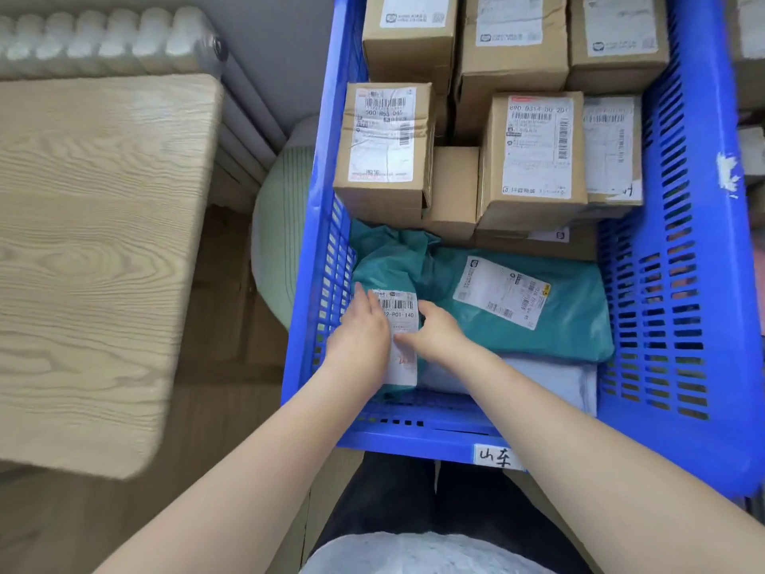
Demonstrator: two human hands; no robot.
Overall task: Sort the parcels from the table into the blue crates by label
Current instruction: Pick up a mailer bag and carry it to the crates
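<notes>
Both hands are down inside the blue crate [318,250], at its near left corner, setting a small parcel [403,337] in place. The left hand [360,333] lies along the parcel's left edge with its fingers fairly straight, pressing rather than gripping. The right hand [434,333] rests on the right edge with fingers curved over it; whether it pinches the parcel or only steadies it I cannot tell. The parcel sits on a teal mailer bag [538,321] and beside a pale grey bag [517,379]. Cardboard boxes [385,159] fill the far half of the crate. The table [91,242] on the left shows no parcels in the part that is in view.

The risk I see is a poor seat. The parcel rests on soft, crumpled plastic near the crate wall, so it may tip or slide down into the gap at the corner once the hands let go, and its label would then be hidden. A wrong crate is the other danger, if the label is misread.

The parcel's label shows a barcode and a code ending "P01-140". The crate's front tag [496,455] bears handwritten characters that look like "山东". One box label reads "500 H53 042"; another reads roughly "890 0314 00 201".
</notes>
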